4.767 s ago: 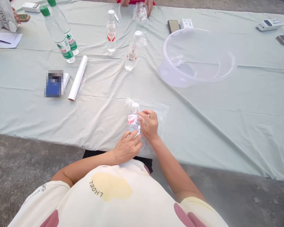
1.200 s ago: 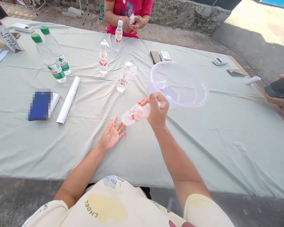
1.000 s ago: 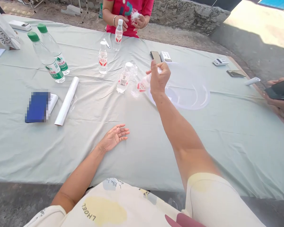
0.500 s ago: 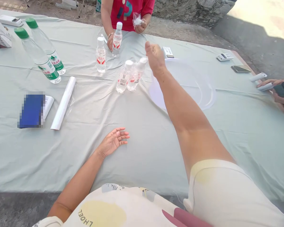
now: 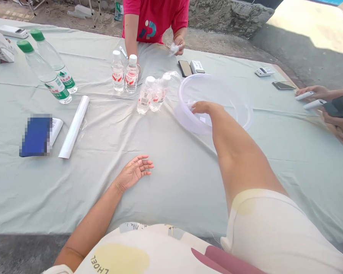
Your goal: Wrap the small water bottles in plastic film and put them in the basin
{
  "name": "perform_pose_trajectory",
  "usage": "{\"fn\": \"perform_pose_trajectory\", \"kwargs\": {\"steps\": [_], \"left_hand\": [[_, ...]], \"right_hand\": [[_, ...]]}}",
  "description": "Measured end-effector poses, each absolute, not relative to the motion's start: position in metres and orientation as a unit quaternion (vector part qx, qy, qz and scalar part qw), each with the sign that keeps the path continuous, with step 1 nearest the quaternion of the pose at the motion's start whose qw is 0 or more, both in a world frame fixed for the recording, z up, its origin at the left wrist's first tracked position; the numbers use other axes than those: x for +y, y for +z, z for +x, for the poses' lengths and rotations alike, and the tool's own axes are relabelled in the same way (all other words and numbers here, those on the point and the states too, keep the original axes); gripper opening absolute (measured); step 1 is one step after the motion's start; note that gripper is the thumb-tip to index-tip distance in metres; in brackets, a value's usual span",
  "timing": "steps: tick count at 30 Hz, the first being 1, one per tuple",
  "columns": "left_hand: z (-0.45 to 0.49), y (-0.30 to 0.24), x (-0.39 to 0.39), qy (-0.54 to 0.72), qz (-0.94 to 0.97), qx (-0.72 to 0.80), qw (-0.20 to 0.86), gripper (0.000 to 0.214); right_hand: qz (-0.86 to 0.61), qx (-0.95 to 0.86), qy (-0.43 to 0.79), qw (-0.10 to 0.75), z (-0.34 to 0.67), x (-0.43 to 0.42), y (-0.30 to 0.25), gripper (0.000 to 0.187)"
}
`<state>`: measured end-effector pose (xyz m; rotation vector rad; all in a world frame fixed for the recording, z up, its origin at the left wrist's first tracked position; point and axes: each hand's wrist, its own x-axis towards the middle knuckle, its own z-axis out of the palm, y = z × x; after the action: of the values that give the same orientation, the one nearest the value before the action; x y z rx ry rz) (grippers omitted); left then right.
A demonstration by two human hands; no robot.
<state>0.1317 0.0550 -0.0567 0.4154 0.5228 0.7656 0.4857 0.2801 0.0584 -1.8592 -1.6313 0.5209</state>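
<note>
My right hand [image 5: 203, 107] reaches down inside a translucent plastic basin [image 5: 247, 114], fingers bent near its left inner wall. Something pale and clear is at the fingertips, too unclear to name. My left hand [image 5: 135, 171] rests palm up on the cloth, holding nothing, its fingers loosely apart. Just left of the basin are two small water bottles [image 5: 144, 97] [image 5: 158, 97] in clear plastic wrap. Two more small bottles [image 5: 117, 74] [image 5: 131, 76] with white caps stand upright behind them. Across the table, a person in a red shirt [image 5: 157, 23] holds crumpled clear plastic [image 5: 174, 49].
Two green-capped bottles [image 5: 55, 89] [image 5: 67, 78], a white roll [image 5: 74, 127] and a blurred blue item [image 5: 36, 135] are at left. Beyond the basin lie a phone [image 5: 185, 68] and a white device [image 5: 197, 67]. At right, another person's hands [image 5: 317, 92] hold white cylinders.
My right hand has come down from above the basin's far left rim into it. The person opposite has moved a small bottle beside the other one. My left hand stays put.
</note>
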Motion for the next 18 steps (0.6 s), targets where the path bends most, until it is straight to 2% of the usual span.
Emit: {"fn": "perform_pose_trajectory", "kwargs": {"steps": [3,4,6,8,9,12,16,18], "left_hand": [[0.132,-0.057,0.055,0.369,0.200,0.252,0.872,0.029],[0.132,-0.057,0.055,0.369,0.201,0.251,0.872,0.029],[0.131,-0.057,0.055,0.368,0.205,0.251,0.872,0.030],[0.131,-0.055,0.055,0.370,0.214,0.253,0.868,0.031],[0.132,-0.053,0.054,0.373,0.220,0.256,0.864,0.032],[0.134,-0.043,0.050,0.387,0.244,0.278,0.845,0.038],[0.142,-0.017,0.040,0.376,0.292,0.301,0.826,0.049],[0.144,-0.005,0.035,0.379,0.320,0.327,0.805,0.042]], "right_hand": [[-0.766,-0.554,0.189,0.267,0.477,0.259,0.083,0.008],[-0.768,-0.542,0.185,0.288,0.472,0.247,0.092,0.011],[-0.726,-0.532,0.221,0.377,0.456,0.215,0.105,0.014],[-0.632,-0.518,0.332,0.471,0.437,0.172,0.107,0.019],[-0.583,-0.508,0.400,0.492,0.426,0.150,0.104,0.026],[-0.495,-0.473,0.553,0.475,0.393,0.086,0.079,0.048],[-0.465,-0.428,0.631,0.450,0.351,0.029,0.040,0.052],[-0.455,-0.417,0.653,0.440,0.336,0.010,0.024,0.052]]}}
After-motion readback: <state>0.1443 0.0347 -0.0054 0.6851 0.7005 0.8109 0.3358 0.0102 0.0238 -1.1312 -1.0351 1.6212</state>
